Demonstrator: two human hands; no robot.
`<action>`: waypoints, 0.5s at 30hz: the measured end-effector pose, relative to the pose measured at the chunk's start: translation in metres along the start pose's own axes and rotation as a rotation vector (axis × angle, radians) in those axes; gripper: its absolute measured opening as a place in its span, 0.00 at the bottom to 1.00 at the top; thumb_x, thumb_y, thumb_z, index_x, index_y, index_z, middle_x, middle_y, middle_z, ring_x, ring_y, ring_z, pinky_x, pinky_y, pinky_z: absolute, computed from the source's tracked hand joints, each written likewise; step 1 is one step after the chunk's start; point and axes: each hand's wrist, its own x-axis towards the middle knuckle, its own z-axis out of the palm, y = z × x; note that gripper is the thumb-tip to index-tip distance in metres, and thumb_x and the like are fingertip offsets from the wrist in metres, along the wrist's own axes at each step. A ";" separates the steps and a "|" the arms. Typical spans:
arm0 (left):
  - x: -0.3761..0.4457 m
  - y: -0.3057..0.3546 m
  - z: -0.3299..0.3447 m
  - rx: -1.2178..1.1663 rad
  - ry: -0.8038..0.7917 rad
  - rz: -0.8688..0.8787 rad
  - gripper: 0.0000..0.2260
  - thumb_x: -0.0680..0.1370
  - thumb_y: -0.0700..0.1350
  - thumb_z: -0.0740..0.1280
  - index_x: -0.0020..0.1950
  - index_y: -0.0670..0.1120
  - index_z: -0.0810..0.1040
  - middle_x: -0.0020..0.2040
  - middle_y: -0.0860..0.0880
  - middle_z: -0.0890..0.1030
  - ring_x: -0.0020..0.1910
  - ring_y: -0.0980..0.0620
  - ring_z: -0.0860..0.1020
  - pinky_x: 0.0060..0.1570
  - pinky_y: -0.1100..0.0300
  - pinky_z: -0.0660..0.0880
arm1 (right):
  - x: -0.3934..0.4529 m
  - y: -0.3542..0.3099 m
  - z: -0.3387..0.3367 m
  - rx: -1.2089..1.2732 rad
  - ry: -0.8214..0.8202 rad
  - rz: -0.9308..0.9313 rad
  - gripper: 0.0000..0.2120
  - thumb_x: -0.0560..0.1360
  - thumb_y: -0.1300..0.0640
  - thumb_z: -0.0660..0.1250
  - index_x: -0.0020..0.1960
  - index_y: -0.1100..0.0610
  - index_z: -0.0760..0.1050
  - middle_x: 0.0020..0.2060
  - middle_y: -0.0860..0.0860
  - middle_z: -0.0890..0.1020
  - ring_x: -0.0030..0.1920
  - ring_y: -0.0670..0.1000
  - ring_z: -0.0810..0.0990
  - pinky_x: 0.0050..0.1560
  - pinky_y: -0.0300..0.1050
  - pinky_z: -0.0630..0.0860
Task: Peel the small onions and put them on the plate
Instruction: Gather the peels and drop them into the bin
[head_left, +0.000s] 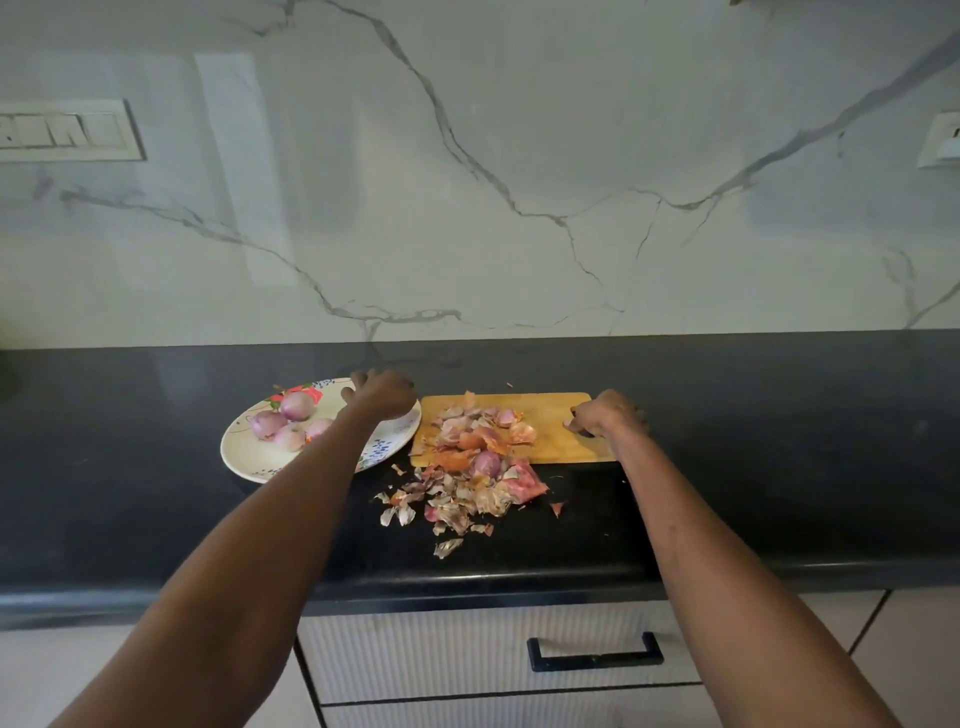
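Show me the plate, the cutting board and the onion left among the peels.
plate (244, 457): head view, bare front-left rim.
cutting board (550, 441): head view, bare wood right of the peels.
onion (487, 464): head view, its rounded purple side.

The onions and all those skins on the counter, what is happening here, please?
A person is peeling small onions at a black counter. Four peeled onions already lie on the flowered plate, and the left hand is over the plate's far rim. The right hand rests on the wooden cutting board, seemingly gripping something dark, though I cannot tell what. One more onion sits at the board's near edge among the loose skins, so the job looks almost done.
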 end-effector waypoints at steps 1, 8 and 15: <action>0.000 -0.005 0.000 0.008 -0.010 -0.010 0.23 0.82 0.41 0.55 0.75 0.56 0.72 0.80 0.40 0.59 0.79 0.35 0.52 0.73 0.40 0.55 | 0.004 0.003 -0.004 -0.013 -0.006 0.006 0.26 0.72 0.49 0.77 0.65 0.60 0.75 0.66 0.58 0.75 0.68 0.61 0.71 0.66 0.55 0.72; -0.005 0.006 0.001 -0.031 0.192 -0.082 0.13 0.79 0.42 0.61 0.61 0.41 0.79 0.66 0.39 0.76 0.68 0.37 0.70 0.64 0.48 0.68 | 0.021 0.016 -0.009 0.018 -0.029 0.011 0.29 0.70 0.52 0.79 0.65 0.62 0.75 0.64 0.58 0.78 0.66 0.60 0.74 0.66 0.59 0.73; -0.035 0.040 0.005 -0.203 0.008 -0.065 0.12 0.79 0.40 0.59 0.37 0.41 0.76 0.35 0.45 0.79 0.32 0.49 0.77 0.32 0.59 0.69 | 0.010 0.014 -0.008 0.008 0.006 0.021 0.28 0.71 0.50 0.78 0.66 0.61 0.75 0.65 0.58 0.77 0.66 0.60 0.74 0.64 0.55 0.75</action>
